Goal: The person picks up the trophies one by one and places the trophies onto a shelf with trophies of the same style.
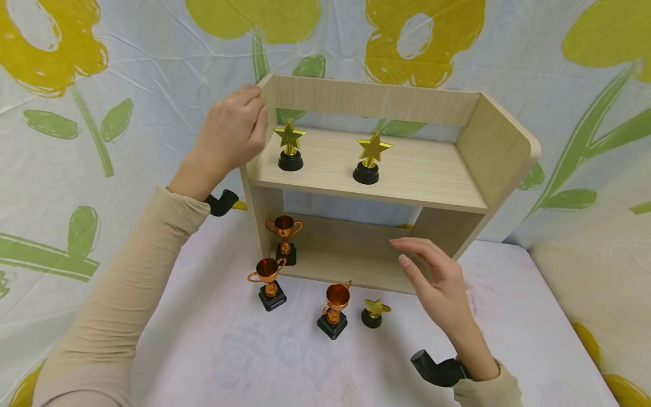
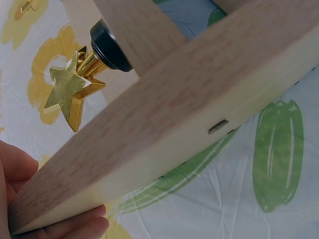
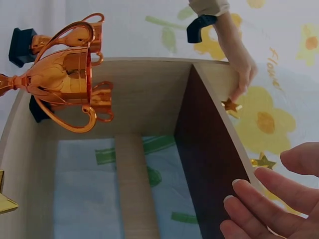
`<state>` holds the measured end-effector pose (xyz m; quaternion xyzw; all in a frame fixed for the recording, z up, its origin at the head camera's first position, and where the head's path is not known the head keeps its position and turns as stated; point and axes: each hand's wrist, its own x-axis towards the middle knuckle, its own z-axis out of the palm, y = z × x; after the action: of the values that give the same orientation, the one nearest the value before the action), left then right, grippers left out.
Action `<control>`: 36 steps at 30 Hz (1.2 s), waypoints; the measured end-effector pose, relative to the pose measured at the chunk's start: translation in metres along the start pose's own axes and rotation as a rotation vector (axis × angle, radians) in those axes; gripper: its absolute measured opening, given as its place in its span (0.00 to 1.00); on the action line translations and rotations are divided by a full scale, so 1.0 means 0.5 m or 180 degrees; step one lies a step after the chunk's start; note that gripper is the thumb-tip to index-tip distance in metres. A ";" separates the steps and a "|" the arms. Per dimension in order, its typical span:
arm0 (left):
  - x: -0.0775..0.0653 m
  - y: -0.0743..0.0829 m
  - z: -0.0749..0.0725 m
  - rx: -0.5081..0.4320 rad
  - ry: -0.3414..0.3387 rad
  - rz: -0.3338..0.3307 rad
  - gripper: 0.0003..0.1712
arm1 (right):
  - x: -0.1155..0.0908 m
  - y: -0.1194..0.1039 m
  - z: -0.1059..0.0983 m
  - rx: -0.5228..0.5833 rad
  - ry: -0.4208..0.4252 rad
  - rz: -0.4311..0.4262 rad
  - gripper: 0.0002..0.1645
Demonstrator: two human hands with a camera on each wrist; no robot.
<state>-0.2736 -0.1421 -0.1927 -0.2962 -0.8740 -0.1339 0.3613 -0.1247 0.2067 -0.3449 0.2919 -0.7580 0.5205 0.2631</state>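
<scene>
My left hand point(image 1: 231, 127) grips the upper front of the left side panel of a pale wooden two-tier shelf point(image 1: 376, 90). In the left wrist view, the thumb and fingers point(image 2: 82, 226) lie on opposite sides of that panel. In front of the shelf's lower right opening, my right hand point(image 1: 439, 288) hangs with nothing in it, its fingers loosely extended. Two gold star trophies on black bases stand on the upper board, one at the left point(image 1: 290, 138) and one near the middle point(image 1: 371, 155). A bronze cup trophy point(image 1: 285, 232) stands on the lower board at the left.
On the white-covered table point(image 1: 244, 362), two more bronze cups, one on the left point(image 1: 269, 277) and one in the middle point(image 1: 335, 308), stand before the shelf. A small gold star trophy point(image 1: 375, 311) is beside the middle cup. Behind hangs a flower-patterned cloth point(image 1: 168, 85).
</scene>
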 end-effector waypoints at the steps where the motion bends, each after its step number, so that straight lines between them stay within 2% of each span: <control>1: 0.000 0.000 0.000 -0.0001 0.0000 -0.0003 0.21 | -0.001 0.001 0.001 -0.0001 -0.0011 0.0012 0.21; 24: -0.002 -0.003 0.005 0.0011 0.0024 0.0024 0.21 | -0.040 0.037 0.011 -0.0136 -0.0126 0.0290 0.17; 36: -0.001 -0.002 0.005 0.0008 0.0015 0.0025 0.21 | -0.063 0.047 0.014 -0.0023 -0.0106 0.0329 0.18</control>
<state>-0.2754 -0.1417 -0.1948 -0.2990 -0.8721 -0.1321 0.3643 -0.1207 0.2122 -0.3841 0.2601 -0.7783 0.5257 0.2243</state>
